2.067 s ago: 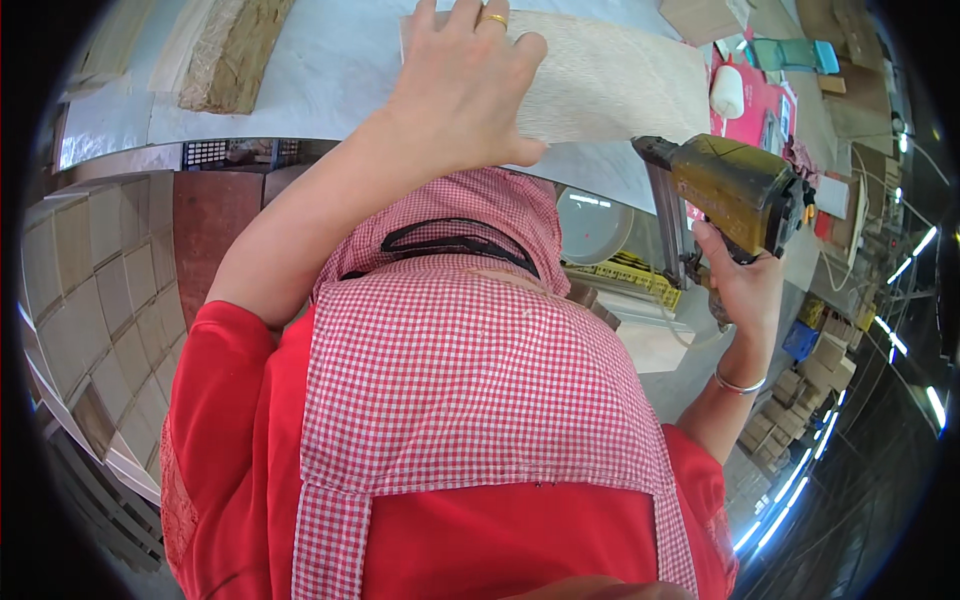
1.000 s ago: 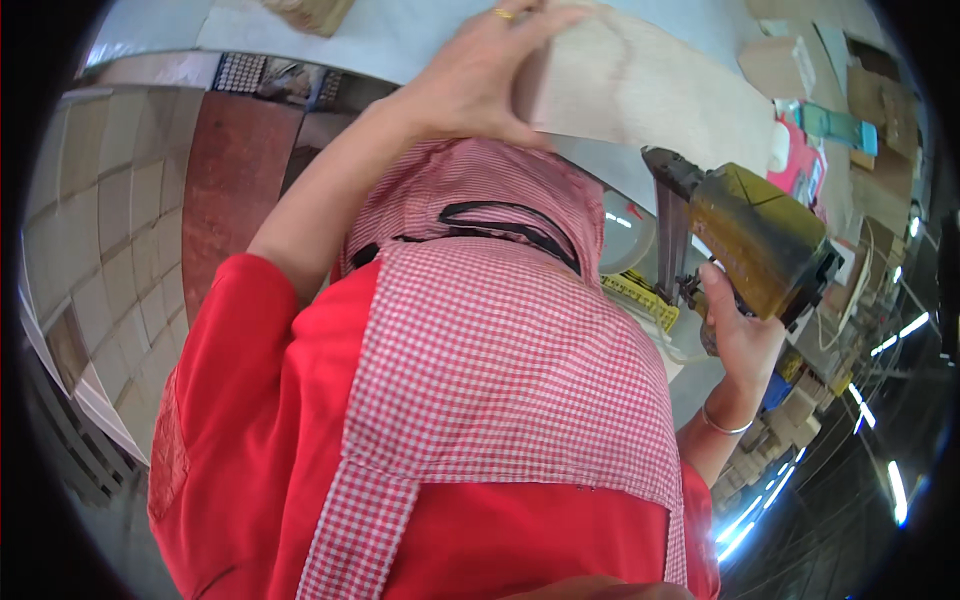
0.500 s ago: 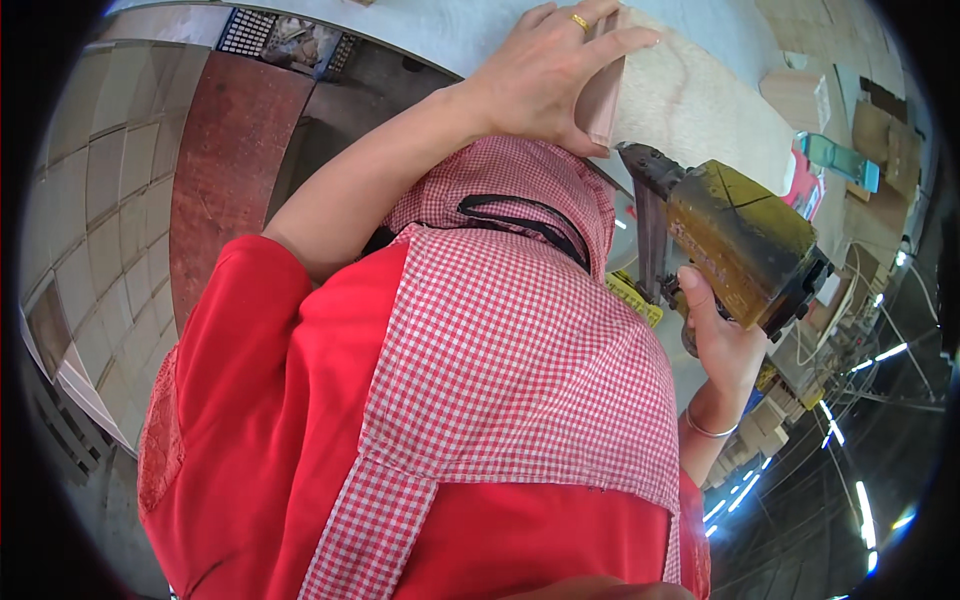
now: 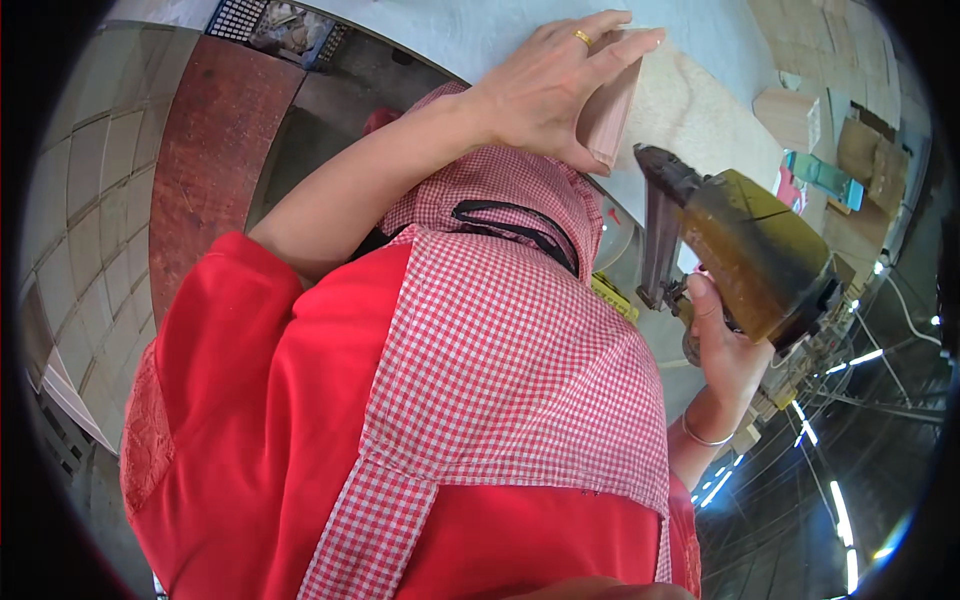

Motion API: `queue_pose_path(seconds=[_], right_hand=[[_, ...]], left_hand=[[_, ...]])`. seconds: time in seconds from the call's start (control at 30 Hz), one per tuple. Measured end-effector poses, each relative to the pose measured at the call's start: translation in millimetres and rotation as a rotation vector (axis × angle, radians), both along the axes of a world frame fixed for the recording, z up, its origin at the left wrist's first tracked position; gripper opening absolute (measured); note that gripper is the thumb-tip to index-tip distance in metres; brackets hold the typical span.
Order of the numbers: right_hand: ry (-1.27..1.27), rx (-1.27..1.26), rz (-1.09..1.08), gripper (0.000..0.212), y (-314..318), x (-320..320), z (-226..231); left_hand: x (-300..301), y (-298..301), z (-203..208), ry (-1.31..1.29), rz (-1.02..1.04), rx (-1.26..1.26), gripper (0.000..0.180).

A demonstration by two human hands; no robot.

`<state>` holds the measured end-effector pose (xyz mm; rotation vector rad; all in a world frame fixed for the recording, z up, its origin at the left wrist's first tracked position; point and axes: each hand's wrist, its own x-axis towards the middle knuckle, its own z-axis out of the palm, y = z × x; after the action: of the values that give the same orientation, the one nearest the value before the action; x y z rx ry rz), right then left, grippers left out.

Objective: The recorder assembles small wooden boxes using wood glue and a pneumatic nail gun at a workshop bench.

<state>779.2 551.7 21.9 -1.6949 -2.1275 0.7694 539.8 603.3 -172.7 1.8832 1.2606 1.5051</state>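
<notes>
This looks like a woodworking workshop: nail gun (image 4: 758, 250), wooden workpiece (image 4: 690, 110), stacked pale blocks (image 4: 85, 240), tube lights (image 4: 841, 514)

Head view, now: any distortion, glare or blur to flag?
Head view: fisheye bows the edge of the tabletop, corners black; head view, right: light tubes blown out, bluish flare near the rim; head view, centre: left hand, nail gun and apron readable, no strong blur.
</notes>
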Motion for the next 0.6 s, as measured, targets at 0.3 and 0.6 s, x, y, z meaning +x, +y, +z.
queue_pose_path(seconds=[0.3,0.6], right_hand=[[-0.116,0.007,-0.042,0.028,-20,3,-1],[-0.064,-0.018,-0.019,0.031,-6,-1,5]], left_hand=[[26,-34,-9,0.070,-0.070,0.030,0.136],[24,-31,-2,0.089,-0.071,0.009,0.140]])
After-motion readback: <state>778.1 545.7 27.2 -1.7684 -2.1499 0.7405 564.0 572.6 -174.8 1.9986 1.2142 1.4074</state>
